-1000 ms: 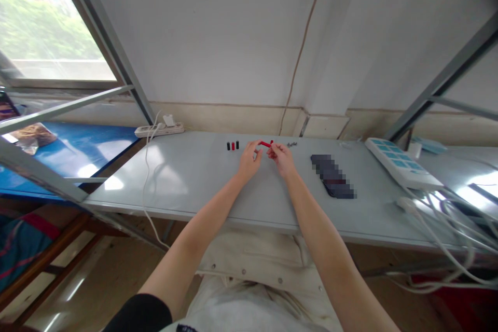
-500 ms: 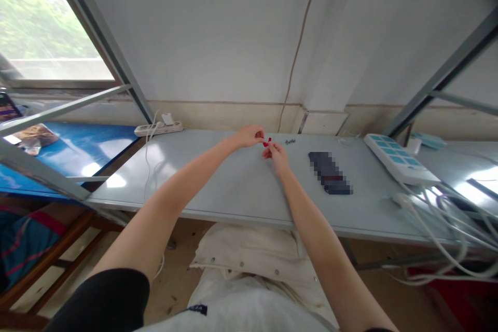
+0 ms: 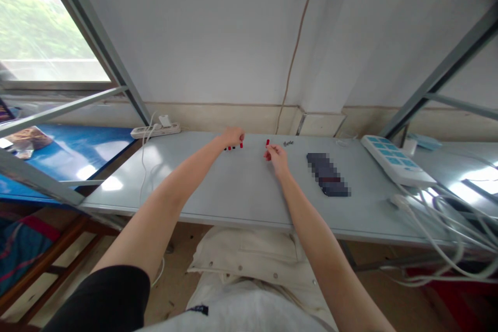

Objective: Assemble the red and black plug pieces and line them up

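My left hand point(image 3: 234, 137) is at the back of the grey table, its fingers pinched on a small red piece point(image 3: 241, 144). Several tiny red and black pieces point(image 3: 229, 148) lie close beside that hand, partly behind its wrist. To the right, my right hand point(image 3: 277, 157) is closed in a pinch, with another small red piece point(image 3: 267, 142) at its fingertips. Both pieces are too small for me to tell their kind. Just beyond the right hand lies a little cluster of dark metallic bits point(image 3: 288, 143).
A dark, pixelated flat object point(image 3: 328, 175) lies right of my right hand. A white power strip point(image 3: 155, 129) with a cord is at the back left. A large white case with blue squares point(image 3: 395, 160) and tangled white cables point(image 3: 447, 233) are at the right. Metal frame posts flank the table point(image 3: 241, 192).
My left hand has moved left, away from my right hand, with a red piece in its fingers. The small red and black pieces near it now show. My right hand has barely moved.
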`<state>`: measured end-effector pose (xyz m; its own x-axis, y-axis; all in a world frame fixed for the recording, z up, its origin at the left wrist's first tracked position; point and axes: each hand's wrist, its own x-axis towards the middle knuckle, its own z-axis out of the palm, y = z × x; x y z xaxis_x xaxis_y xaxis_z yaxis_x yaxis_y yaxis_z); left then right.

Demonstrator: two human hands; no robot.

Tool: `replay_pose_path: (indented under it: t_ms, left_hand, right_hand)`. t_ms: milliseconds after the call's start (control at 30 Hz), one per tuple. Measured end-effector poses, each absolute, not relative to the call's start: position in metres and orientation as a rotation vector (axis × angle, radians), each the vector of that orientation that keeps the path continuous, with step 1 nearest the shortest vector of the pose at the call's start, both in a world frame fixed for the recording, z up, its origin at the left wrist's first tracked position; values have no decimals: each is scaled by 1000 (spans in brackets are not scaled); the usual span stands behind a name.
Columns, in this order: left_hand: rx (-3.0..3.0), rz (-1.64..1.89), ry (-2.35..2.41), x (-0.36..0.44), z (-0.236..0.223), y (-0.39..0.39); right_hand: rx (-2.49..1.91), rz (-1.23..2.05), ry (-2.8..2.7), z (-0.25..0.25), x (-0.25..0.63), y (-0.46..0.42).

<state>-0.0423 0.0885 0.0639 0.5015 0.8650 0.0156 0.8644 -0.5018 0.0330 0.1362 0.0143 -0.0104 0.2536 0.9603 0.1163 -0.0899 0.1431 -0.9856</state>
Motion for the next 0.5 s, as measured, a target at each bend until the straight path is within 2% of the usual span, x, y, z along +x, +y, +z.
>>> replay_pose_path:
  t_ms: [500]
  left_hand:
    - [2686,44,1550,-51,60,90]
  right_hand:
    - [-1161,968,-1012,-9,137,14]
